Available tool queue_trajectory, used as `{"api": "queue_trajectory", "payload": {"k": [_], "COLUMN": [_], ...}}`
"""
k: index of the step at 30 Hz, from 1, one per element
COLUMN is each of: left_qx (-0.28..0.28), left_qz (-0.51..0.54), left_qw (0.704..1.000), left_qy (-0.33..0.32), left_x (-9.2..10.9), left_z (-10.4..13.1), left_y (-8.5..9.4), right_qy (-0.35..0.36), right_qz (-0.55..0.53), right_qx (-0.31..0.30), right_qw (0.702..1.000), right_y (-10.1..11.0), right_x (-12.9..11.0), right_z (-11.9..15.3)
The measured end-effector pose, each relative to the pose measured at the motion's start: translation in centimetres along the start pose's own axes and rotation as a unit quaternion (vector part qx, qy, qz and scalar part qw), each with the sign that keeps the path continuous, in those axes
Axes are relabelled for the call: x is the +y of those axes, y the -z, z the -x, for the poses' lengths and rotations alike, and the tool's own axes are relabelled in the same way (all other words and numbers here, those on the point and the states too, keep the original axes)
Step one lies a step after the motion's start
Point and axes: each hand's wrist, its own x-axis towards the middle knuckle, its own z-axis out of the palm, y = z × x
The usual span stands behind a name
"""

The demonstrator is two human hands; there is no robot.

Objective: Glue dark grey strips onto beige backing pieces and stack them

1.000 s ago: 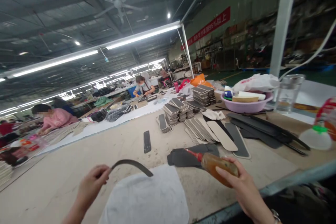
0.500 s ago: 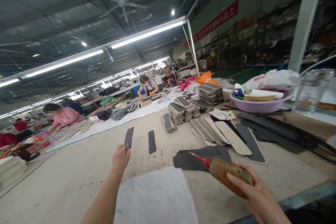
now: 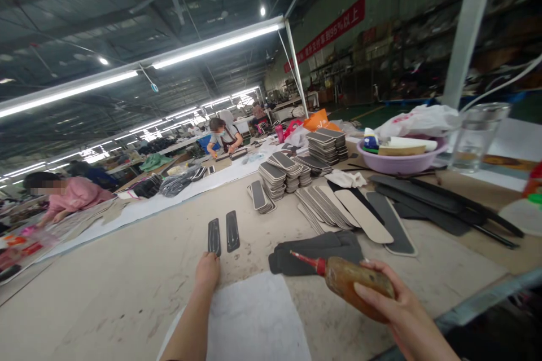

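Note:
My left hand (image 3: 208, 271) pinches the near end of a black strip with rounded corners (image 3: 214, 235), which bears glossy streaks. The strip is at the tabletop, beside a second streaked black strip (image 3: 232, 231); I cannot tell whether it lies fully flat. My right hand (image 3: 392, 304) is wrapped round an amber squeeze bottle (image 3: 353, 285) with a red nozzle, held tilted with the tip pointing left. Under the nozzle lies a pile of dark grey pieces (image 3: 292, 258). A white sheet (image 3: 258, 321) is spread on the table between my forearms.
Stacks of grey, pale-edged pieces (image 3: 273, 179) stand mid-table, with a fanned row of pale pieces (image 3: 324, 206) nearer. A purple basin (image 3: 398, 163) and a glass (image 3: 476, 141) are at the right. Co-workers sit across the table, one in a pink top (image 3: 80, 197).
My left hand has brought its black strip down and right, beside the other strip. The bottle stays in my right hand. The view has shifted slightly to the right.

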Motion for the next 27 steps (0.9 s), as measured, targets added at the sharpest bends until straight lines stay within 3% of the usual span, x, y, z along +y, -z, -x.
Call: {"api": "queue_trajectory", "payload": {"k": [5, 8, 11, 15, 18, 21, 27], "left_qx": [0.010, 0.043, 0.042, -0.003, -0.025, -0.033, -0.044], "left_qz": [0.019, 0.048, 0.093, 0.131, 0.136, 0.130, 0.101], "left_qw": [1.000, 0.998, 0.985, 0.937, 0.903, 0.888, 0.884], "left_qy": [0.017, -0.018, -0.139, -0.325, -0.407, -0.440, -0.455], "left_x": [1.1, 3.2, 6.8, 12.5, 15.5, 16.9, 17.3], "left_z": [-0.3, 1.0, 3.5, 7.5, 9.3, 9.6, 8.8], "left_y": [0.6, 1.5, 2.5, 2.9, 2.8, 2.6, 2.5], "right_qy": [0.011, 0.020, 0.026, 0.032, 0.032, 0.035, 0.050], "right_qz": [-0.020, -0.046, -0.073, -0.098, -0.110, -0.128, -0.148], "right_qx": [0.001, 0.011, 0.028, 0.030, 0.019, 0.021, 0.017], "right_qw": [1.000, 0.999, 0.997, 0.994, 0.993, 0.991, 0.988], "right_y": [-0.2, -0.2, -0.2, 0.1, 0.4, 0.7, 0.8], "right_x": [-0.7, -1.5, -2.3, -2.5, -2.3, -2.1, -2.4], "right_z": [0.2, 0.3, 0.3, 0.3, 0.3, 0.1, 0.3]}}
